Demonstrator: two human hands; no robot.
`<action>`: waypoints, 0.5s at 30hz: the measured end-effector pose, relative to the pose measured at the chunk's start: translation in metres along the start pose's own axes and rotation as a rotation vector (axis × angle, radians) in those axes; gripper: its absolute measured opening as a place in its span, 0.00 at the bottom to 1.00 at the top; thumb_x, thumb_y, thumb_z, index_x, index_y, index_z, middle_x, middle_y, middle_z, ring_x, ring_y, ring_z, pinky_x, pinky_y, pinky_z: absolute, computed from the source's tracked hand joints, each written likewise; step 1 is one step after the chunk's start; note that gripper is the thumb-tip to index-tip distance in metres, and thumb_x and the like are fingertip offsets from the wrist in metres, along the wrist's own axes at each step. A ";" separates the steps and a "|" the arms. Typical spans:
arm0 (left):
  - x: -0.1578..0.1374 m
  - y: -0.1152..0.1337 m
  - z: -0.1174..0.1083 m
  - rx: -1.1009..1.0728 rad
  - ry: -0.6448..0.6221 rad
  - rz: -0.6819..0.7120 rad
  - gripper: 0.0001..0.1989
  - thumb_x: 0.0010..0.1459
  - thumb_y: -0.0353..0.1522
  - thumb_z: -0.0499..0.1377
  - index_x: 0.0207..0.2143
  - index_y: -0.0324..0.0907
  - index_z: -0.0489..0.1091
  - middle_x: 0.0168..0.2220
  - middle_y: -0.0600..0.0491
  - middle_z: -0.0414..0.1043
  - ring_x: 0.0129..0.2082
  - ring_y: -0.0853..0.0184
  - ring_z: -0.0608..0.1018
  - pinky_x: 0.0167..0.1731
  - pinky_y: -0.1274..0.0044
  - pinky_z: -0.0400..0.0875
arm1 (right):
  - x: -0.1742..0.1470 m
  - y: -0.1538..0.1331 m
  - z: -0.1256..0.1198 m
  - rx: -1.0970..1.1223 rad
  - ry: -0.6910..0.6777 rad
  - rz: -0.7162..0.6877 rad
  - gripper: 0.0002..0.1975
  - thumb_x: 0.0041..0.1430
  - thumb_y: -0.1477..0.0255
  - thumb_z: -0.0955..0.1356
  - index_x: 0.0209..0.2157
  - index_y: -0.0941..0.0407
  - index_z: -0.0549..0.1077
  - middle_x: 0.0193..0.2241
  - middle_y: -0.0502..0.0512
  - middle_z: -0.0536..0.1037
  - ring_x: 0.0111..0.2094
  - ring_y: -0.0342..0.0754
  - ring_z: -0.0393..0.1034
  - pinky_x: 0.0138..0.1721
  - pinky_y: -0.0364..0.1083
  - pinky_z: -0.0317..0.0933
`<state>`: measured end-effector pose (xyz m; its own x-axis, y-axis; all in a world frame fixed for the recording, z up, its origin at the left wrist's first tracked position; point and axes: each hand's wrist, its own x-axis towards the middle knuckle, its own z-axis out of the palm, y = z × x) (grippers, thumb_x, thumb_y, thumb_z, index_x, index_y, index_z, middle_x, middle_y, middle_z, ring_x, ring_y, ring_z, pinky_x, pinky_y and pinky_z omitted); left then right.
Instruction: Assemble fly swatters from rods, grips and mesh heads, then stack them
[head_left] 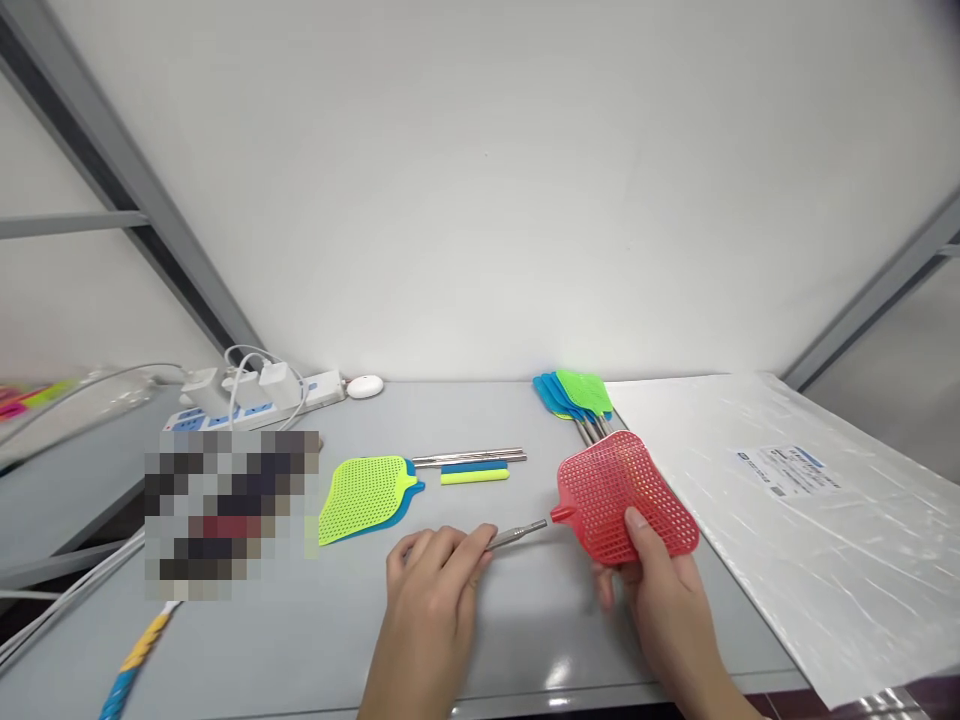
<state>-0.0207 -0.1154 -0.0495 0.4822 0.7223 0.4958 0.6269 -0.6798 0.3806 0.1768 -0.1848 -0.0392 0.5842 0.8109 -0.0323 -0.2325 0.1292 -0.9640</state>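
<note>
My left hand [435, 590] is closed round a metal telescopic rod [519, 534], whose tip points right. In my right hand [660, 600] is a red fly swatter head [622, 490], pinched near its lower right edge. Its short socket [564, 514] faces the rod's tip, with a small gap between them. Left of the hands lies a yellow-green swatter head [367, 490] on top of a blue one [397, 512]. Behind my left hand are several metal rods [469, 457], a blue grip tube [472, 466] and a yellow one [474, 477].
Several swatters with blue and green heads [585, 392] lie stacked at the back. A white plastic sheet [825, 540] with a label covers the right side. At the left stand a power strip [322, 387] with chargers, a white round case [365, 386] and a blurred-out object [232, 510].
</note>
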 end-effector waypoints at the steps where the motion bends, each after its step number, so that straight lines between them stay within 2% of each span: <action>1: 0.000 -0.001 0.000 0.002 -0.008 0.001 0.13 0.64 0.28 0.51 0.48 0.49 0.69 0.31 0.56 0.70 0.35 0.67 0.71 0.44 0.70 0.58 | -0.001 0.000 0.000 -0.045 -0.033 -0.001 0.21 0.61 0.56 0.64 0.23 0.57 0.70 0.18 0.51 0.71 0.15 0.43 0.63 0.21 0.45 0.61; 5: -0.001 -0.002 -0.002 0.022 -0.020 -0.022 0.13 0.64 0.28 0.50 0.47 0.49 0.70 0.32 0.55 0.70 0.35 0.66 0.71 0.44 0.69 0.58 | -0.004 0.000 -0.001 -0.127 -0.134 0.025 0.24 0.61 0.54 0.63 0.20 0.57 0.70 0.17 0.53 0.71 0.17 0.45 0.65 0.22 0.45 0.62; 9: 0.000 0.001 -0.003 0.019 -0.023 -0.022 0.13 0.64 0.29 0.50 0.47 0.49 0.70 0.31 0.55 0.70 0.34 0.66 0.70 0.43 0.69 0.58 | -0.003 -0.003 0.001 -0.083 -0.055 0.057 0.22 0.59 0.55 0.65 0.18 0.56 0.68 0.15 0.51 0.68 0.17 0.44 0.62 0.20 0.44 0.59; 15: 0.001 0.004 -0.004 0.007 -0.009 -0.024 0.14 0.64 0.28 0.51 0.48 0.50 0.69 0.33 0.55 0.69 0.35 0.66 0.70 0.44 0.68 0.57 | -0.001 -0.001 0.000 -0.060 0.012 0.074 0.19 0.56 0.56 0.67 0.21 0.56 0.68 0.16 0.50 0.68 0.17 0.43 0.61 0.18 0.44 0.58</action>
<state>-0.0205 -0.1179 -0.0448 0.4728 0.7393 0.4795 0.6427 -0.6616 0.3864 0.1765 -0.1852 -0.0380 0.5767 0.8099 -0.1069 -0.2288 0.0344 -0.9729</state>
